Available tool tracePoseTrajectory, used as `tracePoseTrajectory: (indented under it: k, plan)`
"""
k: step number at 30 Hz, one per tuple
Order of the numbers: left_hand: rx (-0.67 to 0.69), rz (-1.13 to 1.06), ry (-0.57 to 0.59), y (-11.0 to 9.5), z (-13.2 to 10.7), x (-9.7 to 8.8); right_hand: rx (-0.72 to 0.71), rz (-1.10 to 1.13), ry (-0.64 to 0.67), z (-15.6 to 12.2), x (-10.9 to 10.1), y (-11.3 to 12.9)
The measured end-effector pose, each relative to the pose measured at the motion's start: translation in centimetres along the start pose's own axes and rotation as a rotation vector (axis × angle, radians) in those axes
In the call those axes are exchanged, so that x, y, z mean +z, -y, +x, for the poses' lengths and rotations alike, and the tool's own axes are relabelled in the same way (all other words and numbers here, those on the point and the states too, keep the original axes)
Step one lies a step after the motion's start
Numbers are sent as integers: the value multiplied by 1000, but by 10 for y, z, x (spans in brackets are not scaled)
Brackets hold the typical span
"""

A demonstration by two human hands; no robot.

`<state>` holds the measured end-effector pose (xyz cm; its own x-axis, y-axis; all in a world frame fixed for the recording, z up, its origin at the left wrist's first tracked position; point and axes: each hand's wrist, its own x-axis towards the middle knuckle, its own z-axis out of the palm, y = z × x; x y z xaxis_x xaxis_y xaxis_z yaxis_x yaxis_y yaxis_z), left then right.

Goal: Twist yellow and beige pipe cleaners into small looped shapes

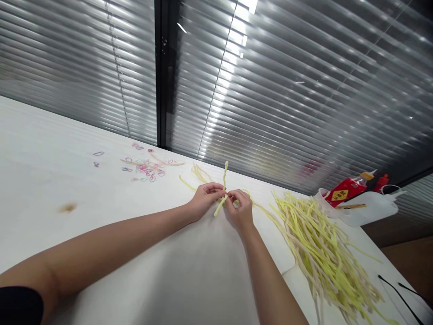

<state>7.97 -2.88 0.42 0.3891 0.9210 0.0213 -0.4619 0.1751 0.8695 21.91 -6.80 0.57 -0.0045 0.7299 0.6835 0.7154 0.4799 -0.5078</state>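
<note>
In the middle of the head view, a yellow pipe cleaner [225,174] stands upright between my hands, its lower end slanting down to the left. My left hand [207,198] pinches it near the middle with thumb and fingers. From the other side, my right hand [240,205] closes its fingertips on the same spot. Behind my hands, a few loose yellow and beige pipe cleaners [187,183] lie on the white table [111,253]. To the right spreads a big heap of yellow and beige pipe cleaners [321,248].
Small pink and purple elastic bands [145,169] lie scattered at the back left. A red-labelled bottle [348,189] leans in a white cup [326,203] beside a white squeeze bottle [372,208]. Black-armed glasses [399,295] lie at the right edge. Blinds [270,90] line the table's back.
</note>
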Motion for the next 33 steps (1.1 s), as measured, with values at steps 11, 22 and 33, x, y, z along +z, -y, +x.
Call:
tracePoseTrajectory:
  k: [11,22,33]
  plan:
    - [66,85,84,-8,-7,7,100,-31,-12,-2,1,-2]
    - [84,138,14,-5,-5,7,59,-176,42,-2,1,2]
    - [110,131,30,5,-2,3,-21,-138,21,-4,-4,1]
